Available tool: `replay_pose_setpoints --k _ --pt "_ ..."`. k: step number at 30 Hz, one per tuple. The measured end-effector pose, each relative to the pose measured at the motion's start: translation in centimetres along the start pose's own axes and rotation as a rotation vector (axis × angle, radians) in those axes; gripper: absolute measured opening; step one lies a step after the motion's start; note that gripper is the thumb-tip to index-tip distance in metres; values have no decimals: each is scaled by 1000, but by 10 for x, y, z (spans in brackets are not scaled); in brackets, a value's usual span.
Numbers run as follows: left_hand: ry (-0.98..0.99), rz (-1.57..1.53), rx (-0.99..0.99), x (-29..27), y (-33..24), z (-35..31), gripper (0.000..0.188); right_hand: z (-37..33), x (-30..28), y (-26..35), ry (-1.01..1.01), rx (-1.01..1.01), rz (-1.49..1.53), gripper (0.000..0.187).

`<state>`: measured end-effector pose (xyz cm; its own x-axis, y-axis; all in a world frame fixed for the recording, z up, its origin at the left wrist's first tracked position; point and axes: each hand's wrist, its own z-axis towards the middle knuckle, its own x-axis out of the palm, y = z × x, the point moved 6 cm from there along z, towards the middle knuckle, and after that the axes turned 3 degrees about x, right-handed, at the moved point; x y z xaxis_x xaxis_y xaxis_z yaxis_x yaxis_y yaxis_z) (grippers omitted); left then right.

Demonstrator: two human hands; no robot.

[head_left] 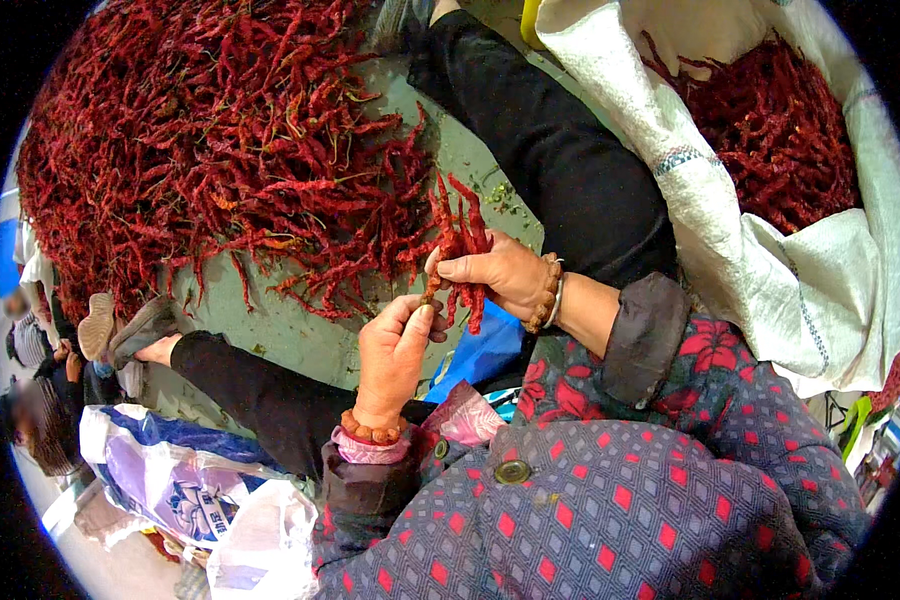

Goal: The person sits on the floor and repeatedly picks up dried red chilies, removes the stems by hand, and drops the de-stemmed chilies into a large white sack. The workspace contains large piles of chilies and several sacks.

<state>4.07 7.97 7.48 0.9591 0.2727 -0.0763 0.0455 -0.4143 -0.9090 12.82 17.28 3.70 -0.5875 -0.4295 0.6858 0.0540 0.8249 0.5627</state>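
My right hand is closed round a small bunch of dried red chillies, whose tips stick out above and below the fingers. Just left of it, my left hand pinches the end of one chilli from that bunch, thumb against fingers. Both hands are close together over my lap, beside the near edge of a large heap of dried red chillies spread on the floor. A beaded bracelet circles each wrist.
On the right stands a white woven sack holding more chillies. A printed plastic bag lies at the lower left. My black-trousered legs stretch either side of the grey-green floor. Other people sit at the far left.
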Motion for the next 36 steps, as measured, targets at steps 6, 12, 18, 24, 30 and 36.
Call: replay_pose_setpoints --k 6,12,18,24,30,36 --pt "130 128 60 4 -5 0 11 1 -4 -5 -25 13 -20 13" --pt "263 140 193 16 -25 -6 9 -1 -1 6 -35 -10 84 14" --pt "14 -120 -31 -25 17 -6 18 3 -6 2 -60 -36 -49 15" --pt "-14 14 -27 -1 13 7 13 2 -6 -1 -66 -56 -165 15" --pt "-114 -401 -115 9 21 11 6 2 -5 1 -74 -67 -95 12" --pt "-71 -269 -77 12 18 21 7 3 -9 -2 -53 -82 -69 9"
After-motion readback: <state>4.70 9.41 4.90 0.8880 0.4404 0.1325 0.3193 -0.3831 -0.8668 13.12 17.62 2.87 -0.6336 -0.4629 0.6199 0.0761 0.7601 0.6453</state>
